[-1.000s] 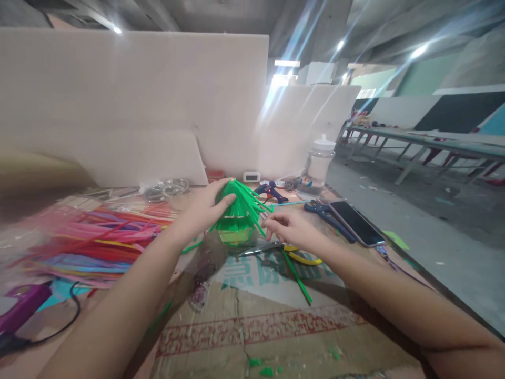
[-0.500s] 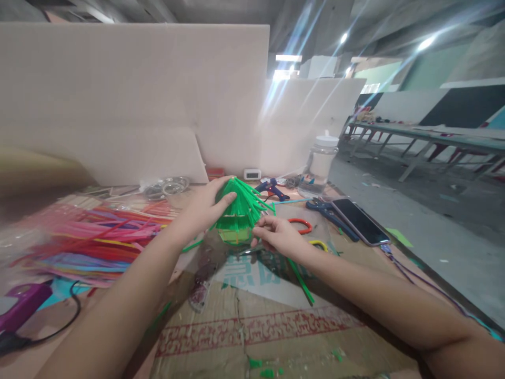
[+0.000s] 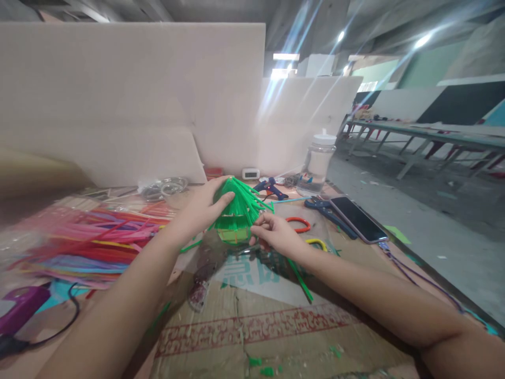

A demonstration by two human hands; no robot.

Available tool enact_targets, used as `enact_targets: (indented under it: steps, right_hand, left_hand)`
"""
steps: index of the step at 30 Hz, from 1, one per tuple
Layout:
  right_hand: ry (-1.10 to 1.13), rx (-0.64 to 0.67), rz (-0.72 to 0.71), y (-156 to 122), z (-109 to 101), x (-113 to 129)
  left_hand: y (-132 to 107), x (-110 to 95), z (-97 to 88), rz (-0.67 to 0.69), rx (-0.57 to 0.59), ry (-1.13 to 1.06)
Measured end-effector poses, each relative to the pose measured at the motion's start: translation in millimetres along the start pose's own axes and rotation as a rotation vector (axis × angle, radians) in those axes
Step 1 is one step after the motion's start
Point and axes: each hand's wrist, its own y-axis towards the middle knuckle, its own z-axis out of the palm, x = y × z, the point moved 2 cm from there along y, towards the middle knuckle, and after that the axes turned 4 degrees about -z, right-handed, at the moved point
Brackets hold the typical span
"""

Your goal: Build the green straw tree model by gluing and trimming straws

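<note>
A bright green cone-shaped piece (image 3: 236,213), built of many strips that look like pipe cleaners, stands at the middle of the work surface. Its strips fan down from a peak, and a lighter green band shows underneath. My left hand (image 3: 215,200) grips its upper left side, thumb across the front and fingers behind. At the cone's lower right edge, my right hand (image 3: 270,231) is closed in a pinch; what lies between the fingertips is too small to make out. One loose green strip (image 3: 300,281) lies beneath my right wrist.
Colourful pipe cleaners (image 3: 98,237) lie in a heap at left, near a purple tool (image 3: 26,308). Behind stand a glue gun (image 3: 272,188), a small clock (image 3: 251,173) and a water bottle (image 3: 317,163). Pliers (image 3: 331,216), a phone (image 3: 358,220) and orange-handled scissors (image 3: 299,225) lie at right.
The view has shifted very slightly. Both hands keep their places on the green cone, with the right fingers barely moved at its lower edge.
</note>
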Motion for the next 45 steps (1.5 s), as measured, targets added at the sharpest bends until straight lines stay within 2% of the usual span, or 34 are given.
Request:
enact_targets:
  steps: [13, 20, 29, 37, 45]
  right_hand:
    - [0.017, -0.032, 0.015, -4, 1, 9]
    - [0.039, -0.075, -0.058, -15, 6, 7]
    - [-0.008, -0.064, -0.073, -14, 10, 4]
    - [-0.013, -0.085, -0.098, -15, 9, 4]
    - [-0.044, -0.064, -0.101, -14, 6, 6]
  left_hand:
    - [-1, -4, 1.3, 0.023, -0.028, 0.007]
    - [-1, -6, 3.4, 0.039, -0.054, 0.014]
    - [-1, -7, 2.9, 0.041, -0.052, 0.017]
    - [-4, -10, 8.7, 0.005, -0.098, 0.031]
    - [-4, -11, 7.5, -0.022, -0.096, 0.038]
